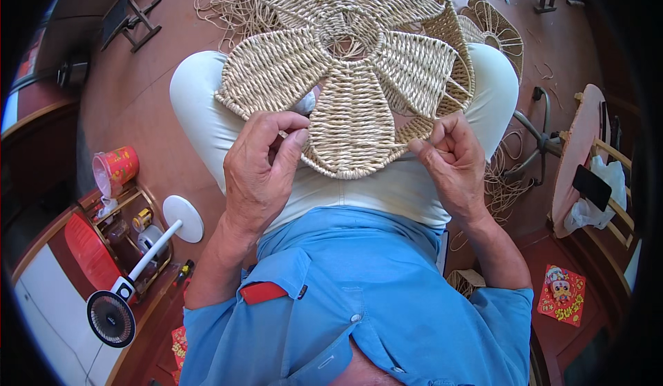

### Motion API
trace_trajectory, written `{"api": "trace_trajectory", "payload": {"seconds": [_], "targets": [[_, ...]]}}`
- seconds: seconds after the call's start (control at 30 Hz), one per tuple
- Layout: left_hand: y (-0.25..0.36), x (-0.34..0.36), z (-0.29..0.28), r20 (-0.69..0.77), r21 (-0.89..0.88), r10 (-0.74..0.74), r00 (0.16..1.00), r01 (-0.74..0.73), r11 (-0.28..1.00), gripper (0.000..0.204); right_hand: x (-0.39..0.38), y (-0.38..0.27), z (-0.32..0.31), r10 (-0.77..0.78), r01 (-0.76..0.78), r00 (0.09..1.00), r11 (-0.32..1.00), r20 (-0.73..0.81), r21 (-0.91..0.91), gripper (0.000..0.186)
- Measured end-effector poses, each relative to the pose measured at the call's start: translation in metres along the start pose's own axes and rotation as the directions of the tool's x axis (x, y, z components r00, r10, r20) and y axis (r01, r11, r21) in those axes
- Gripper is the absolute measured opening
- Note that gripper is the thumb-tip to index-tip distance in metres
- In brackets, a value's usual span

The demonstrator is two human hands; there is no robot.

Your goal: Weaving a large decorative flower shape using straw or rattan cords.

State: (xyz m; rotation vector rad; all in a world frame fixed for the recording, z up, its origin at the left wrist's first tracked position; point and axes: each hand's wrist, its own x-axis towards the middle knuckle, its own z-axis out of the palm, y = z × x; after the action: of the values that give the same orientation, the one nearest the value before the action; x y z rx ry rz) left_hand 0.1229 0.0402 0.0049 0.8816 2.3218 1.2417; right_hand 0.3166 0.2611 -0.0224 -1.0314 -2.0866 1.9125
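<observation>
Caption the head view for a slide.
Left hand and right hand at the edges of a flower-shaped woven piece over pale trousers.

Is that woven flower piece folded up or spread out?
Spread out: the woven flower piece has its petals fanning outward from the middle, with gaps between the lower ones.

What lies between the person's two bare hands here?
In the head view, mainly the lower petal of the tan, flower-shaped woven-cord piece lies between left hand and right hand.

Woven flower pc [351,85] w/ top outside view
</observation>
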Motion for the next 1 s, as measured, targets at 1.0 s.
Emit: {"api": "trace_trajectory", "payload": {"seconds": [1.0], "targets": [[0.039,0.014,0.055,0.539,0.572,0.274,0.797,-0.584,0.576,0.016,0.007,0.013,-0.013,-0.05,0.046,0.996,0.997,0.07,0.063,0.027]]}}
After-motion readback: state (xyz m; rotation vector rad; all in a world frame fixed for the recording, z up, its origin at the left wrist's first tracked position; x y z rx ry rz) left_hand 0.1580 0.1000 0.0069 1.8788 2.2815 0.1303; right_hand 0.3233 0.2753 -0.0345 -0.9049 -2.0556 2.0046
